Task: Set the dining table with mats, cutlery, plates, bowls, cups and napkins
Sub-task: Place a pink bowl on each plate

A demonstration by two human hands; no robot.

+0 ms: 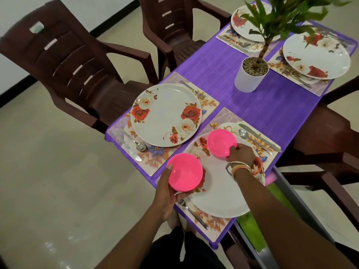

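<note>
My left hand [166, 188] grips a pink bowl [185, 172] from below at the near table edge, over the rim of the nearest floral plate [217, 199]. My right hand [240, 153] pinches the rim of a second pink bowl [221, 142] above the far part of that same plate. The plate lies on a floral mat [227, 118] with a spoon [245, 135] and knife [260, 137] to its right and a fork [191, 211] to its left. A second floral plate [166, 115] sits on the mat to the left, with a fork [193, 89], spoon [136, 142] and knife [126, 145].
A purple cloth [252, 105] covers the table. A white pot with a green plant [250, 76] stands mid-table. Two more plates [316, 55] on mats lie at the far end. Brown plastic chairs [64, 61] stand on the left, at the back and on the right.
</note>
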